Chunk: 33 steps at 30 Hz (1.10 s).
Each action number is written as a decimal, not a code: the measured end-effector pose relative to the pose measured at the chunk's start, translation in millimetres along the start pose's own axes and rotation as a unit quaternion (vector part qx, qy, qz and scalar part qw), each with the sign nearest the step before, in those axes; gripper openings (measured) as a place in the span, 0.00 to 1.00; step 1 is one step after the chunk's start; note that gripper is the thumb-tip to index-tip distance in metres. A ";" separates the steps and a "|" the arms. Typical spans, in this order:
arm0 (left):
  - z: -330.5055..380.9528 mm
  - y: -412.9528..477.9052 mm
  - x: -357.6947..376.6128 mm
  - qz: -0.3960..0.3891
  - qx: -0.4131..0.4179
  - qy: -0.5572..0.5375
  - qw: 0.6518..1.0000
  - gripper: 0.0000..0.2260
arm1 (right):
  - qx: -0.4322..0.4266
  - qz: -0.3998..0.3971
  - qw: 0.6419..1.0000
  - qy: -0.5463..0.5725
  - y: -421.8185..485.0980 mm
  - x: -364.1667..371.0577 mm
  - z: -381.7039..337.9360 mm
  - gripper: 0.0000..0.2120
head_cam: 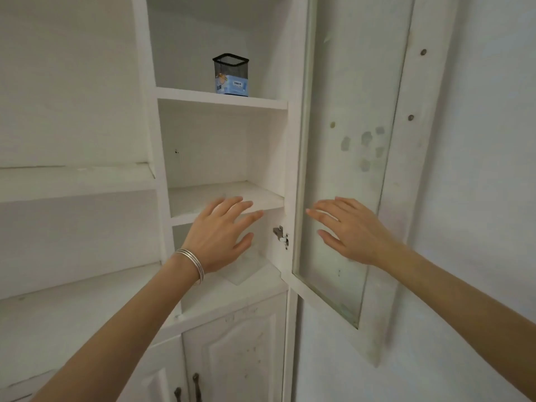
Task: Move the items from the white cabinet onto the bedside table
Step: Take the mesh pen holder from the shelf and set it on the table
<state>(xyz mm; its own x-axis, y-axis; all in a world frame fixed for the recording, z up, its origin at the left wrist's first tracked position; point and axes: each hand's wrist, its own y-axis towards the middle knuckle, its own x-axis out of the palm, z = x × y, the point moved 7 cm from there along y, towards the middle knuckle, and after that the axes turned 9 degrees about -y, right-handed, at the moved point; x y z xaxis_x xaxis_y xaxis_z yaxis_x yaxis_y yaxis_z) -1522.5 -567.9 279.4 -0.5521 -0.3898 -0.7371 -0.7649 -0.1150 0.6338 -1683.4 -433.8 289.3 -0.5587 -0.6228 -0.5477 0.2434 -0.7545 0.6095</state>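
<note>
Hovering well below black square wire-mesh pen holder (on upper white shelf): left hand, right hand, fingers spread apart, holding nothing.

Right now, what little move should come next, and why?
Probably lift the left hand up to the black wire-mesh pen holder on the white cabinet's upper shelf. The glass-paned door stands open, that hand and the right hand hold nothing, and the holder sits in plain sight.
</note>
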 end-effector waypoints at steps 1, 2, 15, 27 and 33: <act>-11.0 1.3 -3.5 0.006 0.000 0.001 1.000 0.22 | 0.003 0.008 1.000 0.006 14.3 0.5 -4.0 0.20; -22.4 2.4 -6.4 0.011 0.001 0.004 1.000 0.22 | 0.006 0.013 1.000 0.009 28.5 2.2 -7.8 0.20; -174.7 62.5 -38.6 0.088 0.037 0.045 0.994 0.22 | 0.072 0.055 0.996 -0.005 202.1 26.9 -7.6 0.22; -233.9 163.8 -61.5 0.162 0.033 0.077 0.983 0.25 | 0.123 0.094 0.988 -0.009 315.6 19.1 74.9 0.24; -245.7 196.6 -48.3 0.163 -0.002 0.101 0.981 0.26 | 0.126 0.098 0.987 0.018 356.0 37.2 123.7 0.22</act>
<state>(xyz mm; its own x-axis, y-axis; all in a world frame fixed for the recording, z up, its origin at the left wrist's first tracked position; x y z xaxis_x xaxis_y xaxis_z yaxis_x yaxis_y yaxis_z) -1564.7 -796.3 497.2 -0.6899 -0.5801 -0.4330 -0.5571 0.0435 0.8293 -1715.6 -699.9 556.8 -0.4905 -0.7617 -0.4234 0.1366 -0.5470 0.8259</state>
